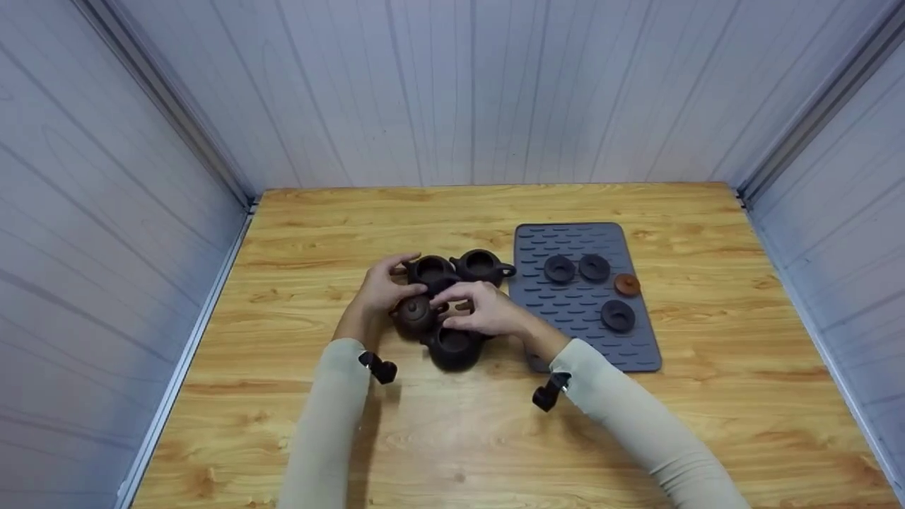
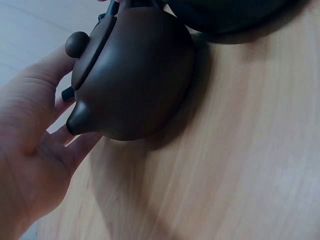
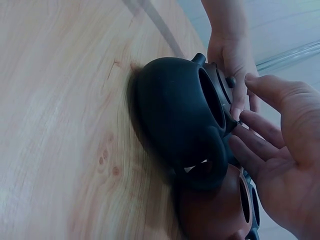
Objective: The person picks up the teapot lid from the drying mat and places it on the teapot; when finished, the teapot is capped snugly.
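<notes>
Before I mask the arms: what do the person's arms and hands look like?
Left sleeve and right sleeve: pale grey-green, plain. A small black device sits at each cuff. Left hand and right hand: no gloves. No cables visible.

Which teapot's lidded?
The brown teapot below the left thumb in the head view: a knobbed lid covers it; the other visible teapots are uncovered.

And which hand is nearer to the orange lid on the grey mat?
Right. The right hand is over the teapots, left of the orange lid; the left hand is beside the same teapots, farther left.
</notes>
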`<act>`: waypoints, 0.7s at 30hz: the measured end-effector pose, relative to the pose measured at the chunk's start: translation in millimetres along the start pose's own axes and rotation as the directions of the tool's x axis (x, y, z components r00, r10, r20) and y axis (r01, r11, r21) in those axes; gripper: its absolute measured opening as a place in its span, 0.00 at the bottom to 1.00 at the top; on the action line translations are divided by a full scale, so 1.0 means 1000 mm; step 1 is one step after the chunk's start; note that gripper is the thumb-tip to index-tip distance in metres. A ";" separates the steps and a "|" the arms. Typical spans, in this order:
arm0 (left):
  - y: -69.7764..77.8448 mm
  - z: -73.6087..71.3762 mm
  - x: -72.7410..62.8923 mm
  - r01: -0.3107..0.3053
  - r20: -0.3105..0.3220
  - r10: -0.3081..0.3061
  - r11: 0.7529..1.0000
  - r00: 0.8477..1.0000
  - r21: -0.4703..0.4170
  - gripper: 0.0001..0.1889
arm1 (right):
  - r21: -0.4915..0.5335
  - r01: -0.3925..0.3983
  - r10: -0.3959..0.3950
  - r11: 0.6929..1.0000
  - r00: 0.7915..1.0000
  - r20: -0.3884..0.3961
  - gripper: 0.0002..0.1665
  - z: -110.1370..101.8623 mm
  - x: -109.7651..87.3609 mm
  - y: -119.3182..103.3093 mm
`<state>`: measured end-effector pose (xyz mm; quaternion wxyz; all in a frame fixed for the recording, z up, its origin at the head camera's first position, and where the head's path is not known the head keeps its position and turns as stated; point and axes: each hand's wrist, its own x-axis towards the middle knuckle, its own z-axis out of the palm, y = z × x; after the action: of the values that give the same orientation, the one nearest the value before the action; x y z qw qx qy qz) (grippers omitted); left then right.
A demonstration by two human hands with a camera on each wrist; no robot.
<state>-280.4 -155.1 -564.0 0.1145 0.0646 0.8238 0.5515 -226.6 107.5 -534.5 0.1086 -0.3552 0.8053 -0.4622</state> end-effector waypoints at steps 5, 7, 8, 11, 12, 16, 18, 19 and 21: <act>0.001 0.000 0.004 0.067 0.018 -0.066 0.997 0.998 -0.038 0.32 | 0.012 0.005 -0.005 1.000 1.000 0.020 0.23 -0.002 -0.001 -0.001; 0.002 -0.001 0.005 0.092 0.024 -0.091 0.995 0.996 -0.048 0.32 | 0.002 0.012 -0.012 1.000 1.000 0.026 0.23 -0.003 -0.001 -0.001; 0.002 -0.002 0.005 0.101 0.027 -0.100 0.994 0.995 -0.047 0.32 | 0.010 0.010 -0.011 1.000 1.000 0.030 0.23 -0.003 -0.001 -0.001; 0.002 -0.004 0.006 0.111 0.040 -0.109 0.993 0.993 -0.044 0.32 | 0.034 0.008 -0.010 0.999 0.999 0.036 0.23 -0.004 -0.001 -0.002; 0.002 -0.005 0.007 0.110 0.043 -0.109 0.993 0.993 -0.036 0.32 | 0.044 0.006 -0.008 0.999 0.999 0.038 0.23 -0.005 -0.001 -0.002; 0.002 -0.006 0.006 0.101 0.056 -0.100 0.995 0.993 -0.014 0.32 | 0.082 -0.015 0.011 0.997 0.999 0.040 0.24 -0.010 -0.003 -0.002; 0.003 -0.007 0.006 0.087 0.060 -0.087 0.996 0.994 0.002 0.32 | 0.078 -0.026 0.023 0.997 0.999 0.037 0.24 -0.014 -0.005 -0.003; 0.003 -0.007 0.006 0.084 0.063 -0.084 0.996 0.995 0.001 0.32 | 0.074 -0.029 0.027 0.997 0.999 0.033 0.25 -0.017 -0.006 -0.003; 0.002 -0.006 0.005 0.080 0.063 -0.079 0.997 0.995 -0.003 0.32 | 0.067 -0.042 0.041 0.997 0.999 0.025 0.25 -0.021 -0.009 -0.004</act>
<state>-286.9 -158.6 -560.5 0.1623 0.0487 0.8200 0.5466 -229.1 126.5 -521.2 0.1395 -0.3398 0.7951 -0.4826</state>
